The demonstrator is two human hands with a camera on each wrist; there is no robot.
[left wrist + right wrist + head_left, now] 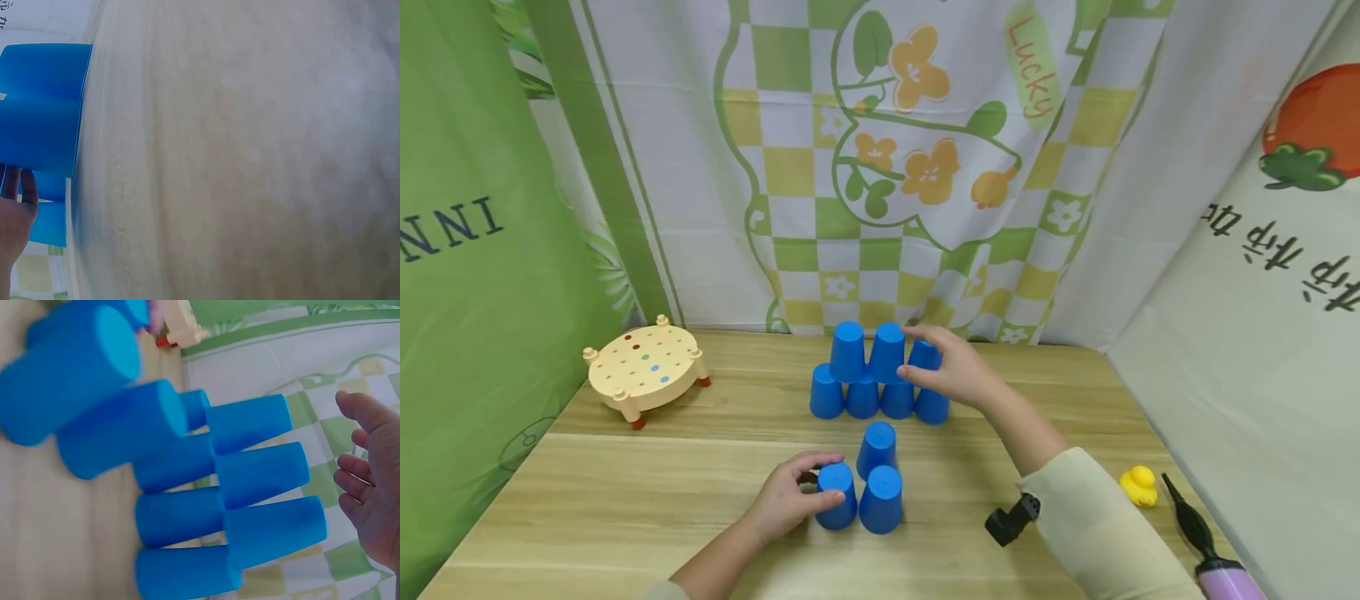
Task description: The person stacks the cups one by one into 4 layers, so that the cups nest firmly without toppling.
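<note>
Near the table's front, upside-down blue cups stand. My left hand [785,500] grips the left one of them, a blue cup [837,500], thumb in front and fingers behind. Beside it are a second blue cup [881,502] and, just behind, a third cup [877,448]. Farther back, a row of several cups [827,393] bears three more, among them a left upper cup [847,352] and a middle upper cup [887,353]. My right hand [953,367] hovers by this upper row, thumb and fingers spread. The right wrist view shows that hand [374,469] apart from the cups, holding nothing.
A round, short-legged pegboard [643,367] stands at the back left of the wooden table [745,450]. To the right lie a yellow rubber duck [1139,487] and a black-and-purple pump [1210,550]. A patterned curtain [805,183] hangs behind the table.
</note>
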